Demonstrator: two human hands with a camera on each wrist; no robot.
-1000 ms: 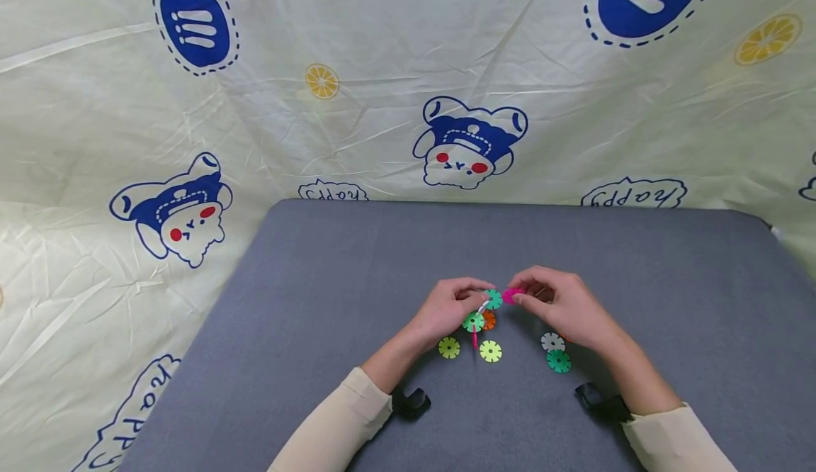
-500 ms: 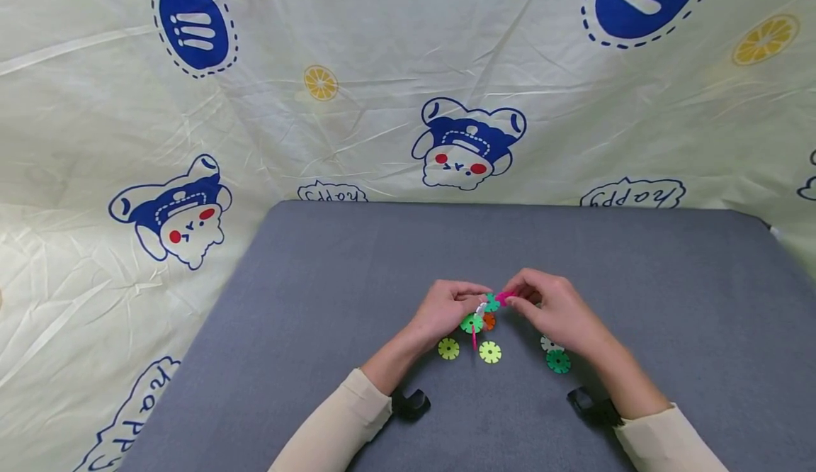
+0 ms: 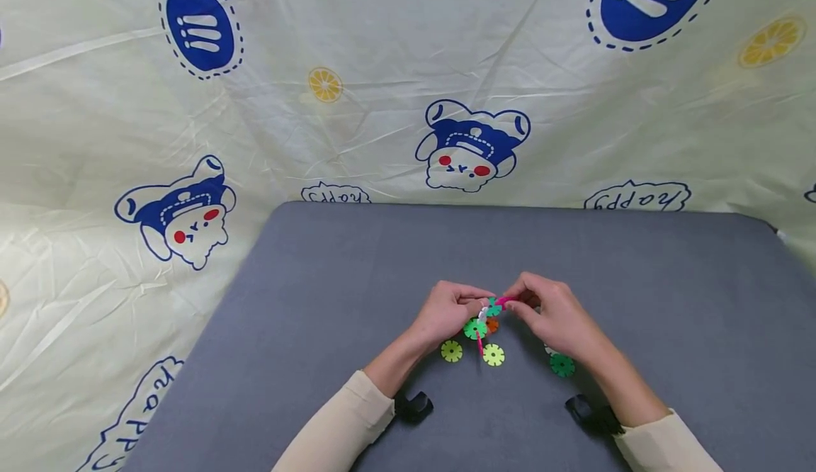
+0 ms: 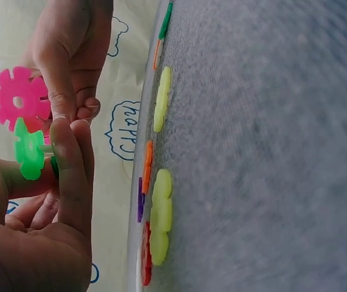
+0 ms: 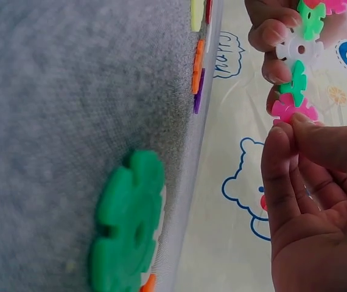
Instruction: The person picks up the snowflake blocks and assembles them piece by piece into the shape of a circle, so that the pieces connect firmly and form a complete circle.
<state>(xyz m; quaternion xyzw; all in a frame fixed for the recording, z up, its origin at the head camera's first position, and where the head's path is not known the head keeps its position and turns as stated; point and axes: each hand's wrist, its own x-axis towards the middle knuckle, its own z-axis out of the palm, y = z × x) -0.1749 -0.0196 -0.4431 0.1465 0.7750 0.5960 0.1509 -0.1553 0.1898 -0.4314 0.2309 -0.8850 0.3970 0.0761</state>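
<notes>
1. Head: We saw the left hand [image 3: 446,310] gripping a short chain of notched discs [image 3: 482,314], raised above the grey table [image 3: 357,266]. The right hand [image 3: 553,314] pinched a pink disc [image 3: 506,301] at the chain's far end, against the teal disc [image 3: 494,307]. Two yellow discs [image 3: 451,351] [image 3: 494,355] and a dark green disc [image 3: 562,366] lay on the table. We judged the step to be slotting the pink disc on, best done with the left hand steady.

2. Left wrist: Here the left thumb and fingers closed on the chain beside a light green disc [image 4: 30,152], with another pink disc [image 4: 20,88] joined to it. We thought a grip nearer the new joint would have spared the older ones from twisting.

3. Right wrist: We saw the right thumb and forefinger holding the pink disc by its rim, and the left fingers behind the white disc [image 5: 300,52]. Pink and teal touched at an angle; we could not tell how deep the notches sat. Pushing straight along the slot, we reckoned, was safer than bending.
</notes>
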